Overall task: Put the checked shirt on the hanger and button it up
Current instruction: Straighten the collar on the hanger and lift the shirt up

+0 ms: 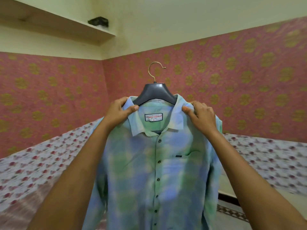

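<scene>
Where the two bare forearms rise from the lower corners, they converge on one checked shirt (156, 171), item held upright in mid-air before the camera: soft blue, green and pale yellow blocks, long sleeves hanging at each side, spread collar, one chest pocket with a small dark tab, white neck label with red and dark lettering marked XL. Placket closed down the front; seven dark buttons countable along it, the lowest near the bottom edge; the collar itself stands open. Hands, two. Left hand (118, 112) pinches the shirt's shoulder just beside the collar, thumb in front on the cloth, fingers curled behind. Right hand (200, 116) grips the opposite shoulder likewise, thumb in front, fingers wrapped over the seam. Shirt thus hangs between and below both hands, its shoulders at hand level. Hanger (157, 94), one: dark plastic body seated inside the collar, its arms hidden under the cloth, one brass-coloured wire hook standing free above, hooked on nothing. Behind and below, one bed (41, 163) with a floral-print sheet, blurred, running along both walls. Beyond, pink wallpaper (249, 77) with gold medallions, cream wall above. Farthest, one shelf (58, 25) at upper left, carrying one dark object (98, 22), unidentifiable.
</scene>
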{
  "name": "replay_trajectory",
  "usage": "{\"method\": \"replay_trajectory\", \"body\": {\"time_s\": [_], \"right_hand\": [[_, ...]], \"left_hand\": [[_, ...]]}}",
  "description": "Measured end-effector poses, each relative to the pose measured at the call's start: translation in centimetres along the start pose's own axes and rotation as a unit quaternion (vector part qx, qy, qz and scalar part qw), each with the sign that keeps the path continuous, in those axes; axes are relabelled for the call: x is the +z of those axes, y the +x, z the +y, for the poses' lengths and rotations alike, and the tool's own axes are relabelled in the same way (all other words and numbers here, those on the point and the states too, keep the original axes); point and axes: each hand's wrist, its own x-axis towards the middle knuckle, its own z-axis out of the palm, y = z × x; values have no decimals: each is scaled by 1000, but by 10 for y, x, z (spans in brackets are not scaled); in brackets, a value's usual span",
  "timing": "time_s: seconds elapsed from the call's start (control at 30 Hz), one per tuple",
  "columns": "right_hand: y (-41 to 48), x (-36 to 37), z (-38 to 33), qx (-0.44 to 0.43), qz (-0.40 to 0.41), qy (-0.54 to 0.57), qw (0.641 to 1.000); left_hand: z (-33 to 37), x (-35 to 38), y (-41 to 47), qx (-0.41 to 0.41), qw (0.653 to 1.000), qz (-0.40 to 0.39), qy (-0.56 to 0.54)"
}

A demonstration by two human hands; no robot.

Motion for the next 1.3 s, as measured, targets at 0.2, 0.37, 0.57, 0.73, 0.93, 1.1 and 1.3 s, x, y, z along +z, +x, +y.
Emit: {"method": "replay_trajectory", "body": {"time_s": [0.2, 0.37, 0.57, 0.73, 0.93, 1.1, 1.3], "right_hand": [[-8, -86, 127, 21, 11, -69, 997], [-16, -160, 224, 70, -6, -100, 993], [-22, -241, 318, 141, -47, -100, 984], [-19, -282, 398, 205, -3, -206, 957], [-8, -326, 498, 242, 80, -280, 925], [23, -362, 580, 244, 108, -331, 905], [49, -428, 674, 254, 141, -374, 880]], "left_hand": [[80, 133, 43, 76, 997, 5, 33], [138, 243, 84, 108, 994, -17, 15], [207, 373, 127, 151, 987, -51, -30], [253, 478, 171, 194, 974, -85, -79], [311, 593, 230, 246, 954, -104, -133], [357, 675, 294, 277, 939, -116, -170], [443, 768, 349, 306, 925, -123, -190]]}}
